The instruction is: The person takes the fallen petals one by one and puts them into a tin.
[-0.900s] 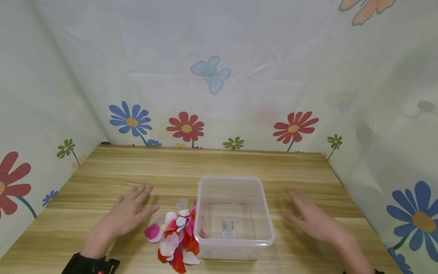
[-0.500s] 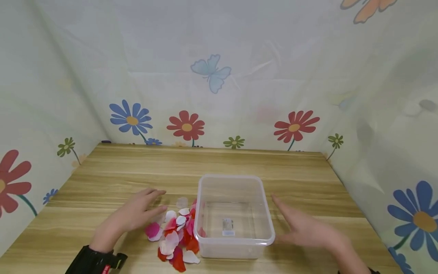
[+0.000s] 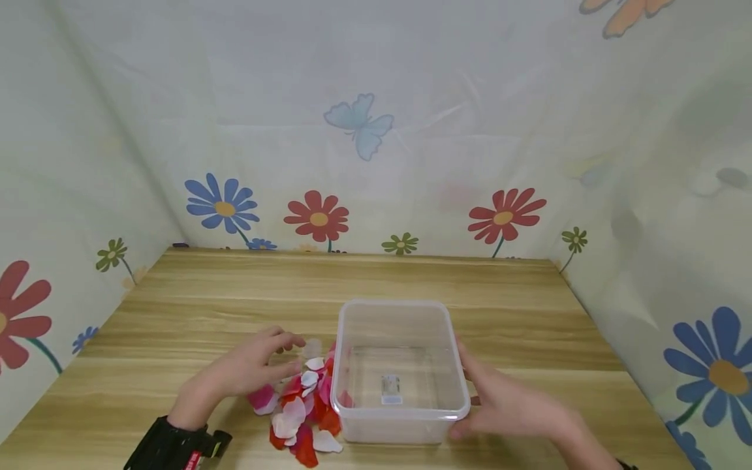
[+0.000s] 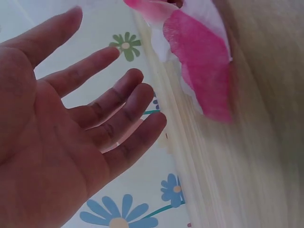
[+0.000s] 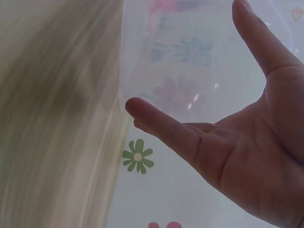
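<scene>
A clear plastic box (image 3: 405, 421), square with rounded corners, stands upright without a lid. A heap of red, pink and white flower petals (image 3: 305, 418) lies against its left side. My left hand (image 3: 249, 365) hovers at the heap's left edge, its fingers loosely bent. In the left wrist view its palm is bare, apart from a pink petal (image 4: 202, 66). My right hand (image 3: 511, 401) is at the box's right wall, fingers along the side and thumb near the front corner. The right wrist view has the translucent box wall (image 5: 190, 61) just beyond the spread thumb and fingers.
The wood-grain table (image 3: 235, 281) runs back to a floral cloth (image 3: 411, 176), which also hangs at both sides. A small label (image 3: 391, 390) shows at the bottom of the box. Dark bands are on both wrists.
My left hand has moved right to the petals, its fingers bending more. My right hand has come left, from apart to right at the box's side. Box and petals stay put.
</scene>
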Available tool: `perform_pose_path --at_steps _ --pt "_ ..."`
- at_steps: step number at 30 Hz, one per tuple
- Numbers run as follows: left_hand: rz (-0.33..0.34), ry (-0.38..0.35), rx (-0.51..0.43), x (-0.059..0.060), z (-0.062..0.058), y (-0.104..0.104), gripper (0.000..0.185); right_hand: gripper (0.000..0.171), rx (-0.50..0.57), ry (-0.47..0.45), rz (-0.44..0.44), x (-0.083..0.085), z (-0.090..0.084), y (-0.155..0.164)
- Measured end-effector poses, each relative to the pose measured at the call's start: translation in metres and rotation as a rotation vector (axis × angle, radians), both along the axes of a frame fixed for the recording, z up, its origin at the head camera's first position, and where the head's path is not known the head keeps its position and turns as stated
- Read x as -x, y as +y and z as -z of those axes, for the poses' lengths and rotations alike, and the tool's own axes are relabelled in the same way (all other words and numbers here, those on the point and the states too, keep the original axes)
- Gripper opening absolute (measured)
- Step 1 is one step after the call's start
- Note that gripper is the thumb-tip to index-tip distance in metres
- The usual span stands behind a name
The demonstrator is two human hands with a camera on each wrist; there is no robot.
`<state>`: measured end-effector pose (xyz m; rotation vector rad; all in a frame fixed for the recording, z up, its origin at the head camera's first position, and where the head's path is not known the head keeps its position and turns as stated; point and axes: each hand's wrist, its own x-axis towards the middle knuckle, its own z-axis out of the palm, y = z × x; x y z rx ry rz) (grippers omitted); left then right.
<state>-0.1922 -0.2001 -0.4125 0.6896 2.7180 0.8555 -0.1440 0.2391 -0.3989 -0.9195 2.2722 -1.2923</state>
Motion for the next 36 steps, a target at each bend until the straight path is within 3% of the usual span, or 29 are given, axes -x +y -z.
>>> perform_pose_path --at_steps 8,12,14,23,33,36 --pt "0.053 -0.084 -0.005 0.0 -0.001 0.006 0.048 0.142 0.091 0.065 -0.034 0.0 0.004 -0.013" --pt "0.082 -0.118 0.002 0.003 -0.003 0.012 0.049 0.144 0.062 0.142 0.025 -0.003 0.006 -0.018" --pt "0.092 -0.126 0.009 0.004 -0.004 0.013 0.049 0.144 0.055 0.13 0.055 -0.004 0.006 -0.02" --pt "0.114 -0.138 -0.007 0.003 -0.012 0.013 0.053 0.138 0.066 0.089 0.11 -0.007 0.007 -0.026" --pt "0.155 -0.128 -0.017 0.004 -0.015 0.013 0.054 0.137 0.119 0.153 0.233 -0.014 0.016 -0.038" --pt "0.178 -0.118 -0.017 0.004 -0.013 0.012 0.052 0.135 0.11 0.128 0.26 -0.016 0.017 -0.041"
